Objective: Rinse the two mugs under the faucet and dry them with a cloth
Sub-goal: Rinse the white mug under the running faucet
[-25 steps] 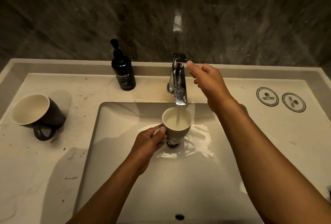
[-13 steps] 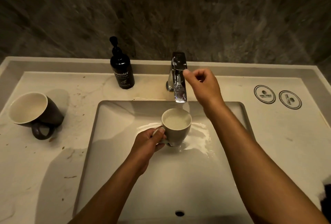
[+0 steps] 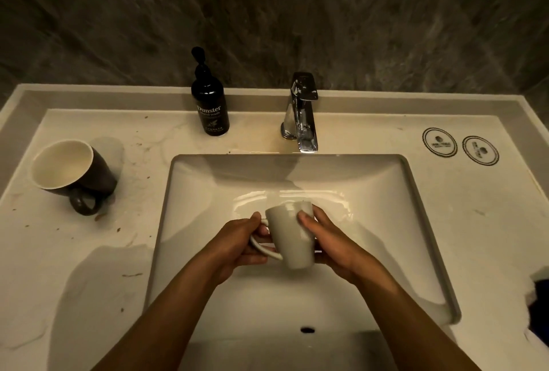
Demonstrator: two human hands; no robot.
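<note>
A pale grey mug is tipped away from me over the sink basin, mouth facing the far side and base toward me. My left hand grips its handle. My right hand wraps round its right side, thumb on the wall. The chrome faucet stands behind the basin with no water running. A dark mug with a cream inside stands on the counter at the left, handle toward me.
A black pump bottle of hand wash stands left of the faucet. Two round coasters lie on the counter at the far right. Something dark, perhaps a cloth, shows at the right edge.
The water has stopped. My right hand left the faucet lever and came down onto the grey mug. The mug moved toward me and tipped away, mouth facing the far side.
</note>
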